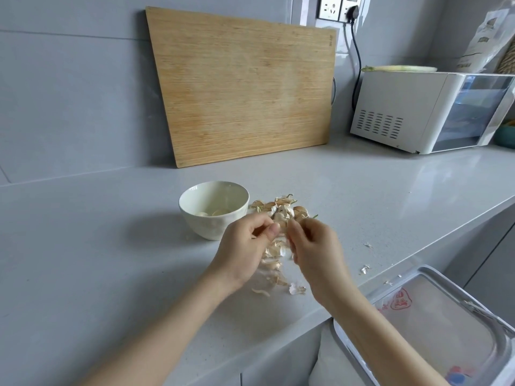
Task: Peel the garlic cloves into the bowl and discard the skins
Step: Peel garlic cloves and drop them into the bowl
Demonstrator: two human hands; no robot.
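A white bowl (pixel 214 208) stands on the grey counter with a couple of peeled cloves (pixel 216 212) at its bottom. Right of it lies a pile of unpeeled garlic cloves (pixel 281 208). My left hand (pixel 245 249) and my right hand (pixel 315 246) meet just in front of that pile, fingertips pinching one garlic clove (pixel 282 225) between them; the clove is mostly hidden by my fingers. Loose papery skins (pixel 274 260) lie on the counter under and behind my hands.
A wooden cutting board (pixel 245 84) leans on the wall behind the bowl. A white appliance (pixel 429 110) sits at the back right. An open bin lined with a plastic bag (pixel 440 324) stands below the counter edge at the lower right. Skin scraps (pixel 365 268) lie near that edge.
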